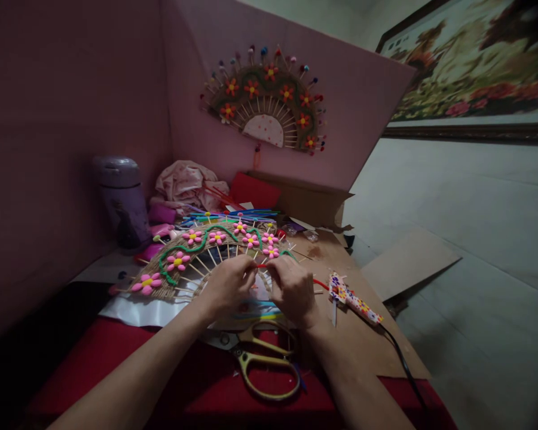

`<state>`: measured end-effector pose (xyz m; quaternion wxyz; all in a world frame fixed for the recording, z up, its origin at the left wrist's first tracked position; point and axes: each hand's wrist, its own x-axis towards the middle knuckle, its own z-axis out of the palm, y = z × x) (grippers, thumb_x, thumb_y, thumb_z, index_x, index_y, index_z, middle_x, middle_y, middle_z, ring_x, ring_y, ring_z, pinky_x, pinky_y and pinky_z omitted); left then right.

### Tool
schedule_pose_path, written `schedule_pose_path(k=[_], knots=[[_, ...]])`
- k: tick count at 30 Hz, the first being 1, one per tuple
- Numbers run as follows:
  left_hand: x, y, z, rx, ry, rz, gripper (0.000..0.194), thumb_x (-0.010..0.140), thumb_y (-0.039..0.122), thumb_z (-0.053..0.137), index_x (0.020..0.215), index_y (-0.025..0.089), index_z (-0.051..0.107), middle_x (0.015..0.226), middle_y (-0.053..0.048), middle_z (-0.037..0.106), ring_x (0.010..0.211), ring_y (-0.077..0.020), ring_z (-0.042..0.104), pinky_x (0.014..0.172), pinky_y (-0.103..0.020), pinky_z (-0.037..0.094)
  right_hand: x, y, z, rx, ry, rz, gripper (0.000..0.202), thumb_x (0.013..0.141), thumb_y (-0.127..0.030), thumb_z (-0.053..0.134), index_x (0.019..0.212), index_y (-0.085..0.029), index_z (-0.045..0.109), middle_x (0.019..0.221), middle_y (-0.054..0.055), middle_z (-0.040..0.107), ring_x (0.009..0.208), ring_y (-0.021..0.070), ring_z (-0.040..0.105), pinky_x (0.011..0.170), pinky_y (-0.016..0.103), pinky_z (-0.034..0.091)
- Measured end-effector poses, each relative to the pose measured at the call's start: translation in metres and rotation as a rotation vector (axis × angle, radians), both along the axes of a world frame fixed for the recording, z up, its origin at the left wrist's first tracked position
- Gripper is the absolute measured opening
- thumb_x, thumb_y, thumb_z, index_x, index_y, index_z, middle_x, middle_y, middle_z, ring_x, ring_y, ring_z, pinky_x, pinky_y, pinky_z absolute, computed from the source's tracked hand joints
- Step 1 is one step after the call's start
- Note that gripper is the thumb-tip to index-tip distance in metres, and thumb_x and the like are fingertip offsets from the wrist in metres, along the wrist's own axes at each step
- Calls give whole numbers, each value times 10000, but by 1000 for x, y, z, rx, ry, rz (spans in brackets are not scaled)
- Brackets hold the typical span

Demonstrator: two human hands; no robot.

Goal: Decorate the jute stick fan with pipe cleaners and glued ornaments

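Red stem (262, 266) is pinched above the inner edge of the fan (164, 291), between the left hand (233, 280) and the right hand (291, 283). Each grip is closed, thumb and fingers together on the stem, with a short stretch showing between them. A red length also shows past the right hand, reaching toward the glue gun (356, 303); whether it is the same piece is hidden.

The hands cover part of the fan, which lies on the bench (94, 364) with pink flowers (178, 261), a green vine (164, 263) and thin sticks. A shiny white sheet (137, 312) shows beneath its near edge. Scissors (242, 353) lie between the forearms, blades partly covered by the left arm, handles toward the right.

On the right, the glue gun rests on cardboard (363, 352), its black cord (401, 353) trailing over the near edge. Behind the fan are coloured stems (255, 214), a red piece (254, 190) and a crumpled pink cloth (188, 182); a purple bottle (125, 209) stands upright at the left. Beyond, a finished-looking fan with orange flowers (251, 89) is on the pink board (341, 119), and a framed picture (475, 77) hangs on the wall at the right.
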<state>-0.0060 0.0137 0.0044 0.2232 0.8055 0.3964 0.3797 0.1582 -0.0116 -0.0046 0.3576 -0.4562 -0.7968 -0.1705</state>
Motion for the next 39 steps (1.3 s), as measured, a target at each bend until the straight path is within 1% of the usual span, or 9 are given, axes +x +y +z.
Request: schedule_pose_path(k=[5, 11, 18, 22, 24, 26, 32, 36, 39], knots=[[-6, -1, 4, 19, 116, -152, 178, 781, 178, 445, 686, 175, 596, 636, -4, 544, 604, -124, 463, 588, -233, 327, 6, 5, 3, -52, -25, 52, 175, 765, -62, 443, 790, -183, 566, 746, 43, 567, 737, 179, 492, 632, 279, 351], [-14, 1, 15, -231, -95, -357, 186, 768, 225, 461, 667, 143, 594, 596, 20, 469, 578, -102, 409, 540, -205, 323, 6, 4, 8, -46, 51, 180, 160, 798, -90, 450, 804, -195, 570, 754, 33, 582, 754, 168, 506, 669, 277, 389], [-24, 4, 21, -229, 5, -280, 129, 652, 135, 485, 564, 152, 578, 526, 35, 462, 517, -91, 393, 494, -194, 296, 10, 6, 8, -116, 53, 222, 146, 802, -112, 481, 817, -196, 600, 772, 32, 605, 764, 162, 526, 681, 277, 394], [-39, 7, 27, -506, 187, -318, 152, 654, 216, 539, 519, 158, 576, 458, 27, 481, 411, -94, 392, 403, -207, 245, 6, 7, 6, -262, 12, 249, 138, 725, -64, 532, 714, -182, 602, 685, 0, 590, 684, 135, 524, 659, 259, 379], [-43, 11, 28, -516, 154, -247, 254, 667, 341, 593, 494, 156, 568, 432, 20, 479, 391, -95, 383, 386, -212, 231, 1, 4, 6, -320, -1, 248, 117, 708, -73, 568, 685, -180, 607, 694, -2, 588, 702, 134, 527, 671, 259, 380], [-43, 16, 27, -403, 18, -136, 340, 671, 425, 611, 474, 154, 552, 421, 22, 465, 403, -89, 374, 399, -208, 238, -5, -2, 7, -362, 1, 240, 102, 710, -89, 588, 693, -184, 622, 735, 3, 593, 732, 136, 533, 673, 253, 386], [-28, 18, 18, -104, -173, 108, 406, 736, 448, 568, 464, 161, 475, 449, 29, 440, 458, -86, 381, 462, -211, 262, -19, -7, 28, -502, -154, 204, 82, 725, -168, 628, 734, -220, 691, 761, -4, 630, 659, 109, 552, 573, 212, 369], [-18, 6, 16, 11, -33, 288, 338, 839, 360, 434, 573, 176, 533, 552, 3, 537, 531, -114, 461, 517, -237, 262, -18, 35, 61, -408, -194, -116, 232, 823, -282, 521, 673, -201, 679, 705, 23, 645, 626, 122, 555, 555, 222, 354], [-12, -2, 15, 65, 110, 375, 247, 852, 245, 389, 667, 192, 544, 669, -10, 604, 612, -135, 532, 544, -257, 256, -13, 86, 78, -403, -244, -362, 202, 801, -280, 501, 853, -252, 694, 898, 24, 682, 793, 165, 598, 600, 229, 377]])
